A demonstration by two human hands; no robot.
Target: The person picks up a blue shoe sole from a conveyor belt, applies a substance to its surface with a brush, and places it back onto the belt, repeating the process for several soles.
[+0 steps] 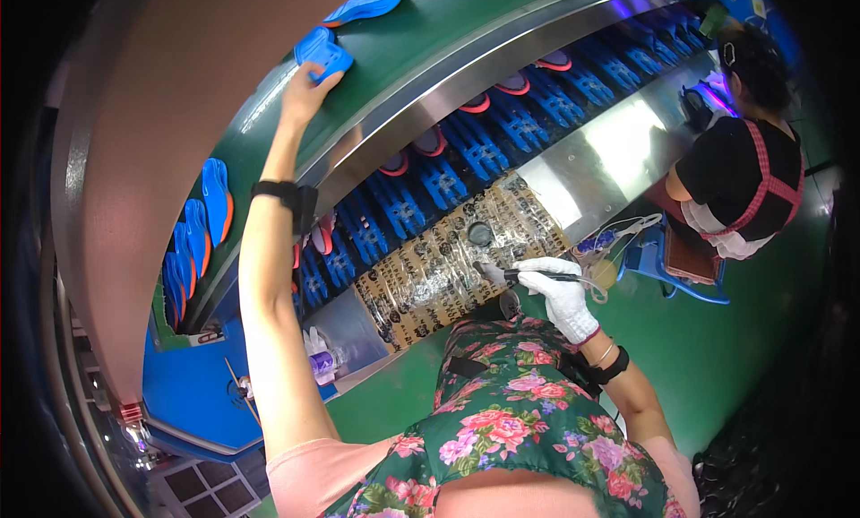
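Observation:
My bare left hand (309, 95) reaches up to the green conveyor belt and grips the near end of a blue insole (324, 54), thumb and fingers on its edge. Beyond it lies another blue insole (372, 3) with an orange side. In a white glove, my right hand (557, 294) is closed around a black-handled brush (524, 274). The brush's pale tip hangs over a board wrapped in printed brown tape (430, 280), close to a small dark round dish (481, 234). Whether the tip touches the board, I cannot tell.
Behind a metal rail (394, 128), a lower line carries several blue holders (441, 182) and red-rimmed shoe parts (428, 142). More insoles (215, 200) rest on the belt at left. A co-worker (743, 151) works at right beside a blue stool (667, 271). A purple-labelled bottle (322, 364) stands lower left.

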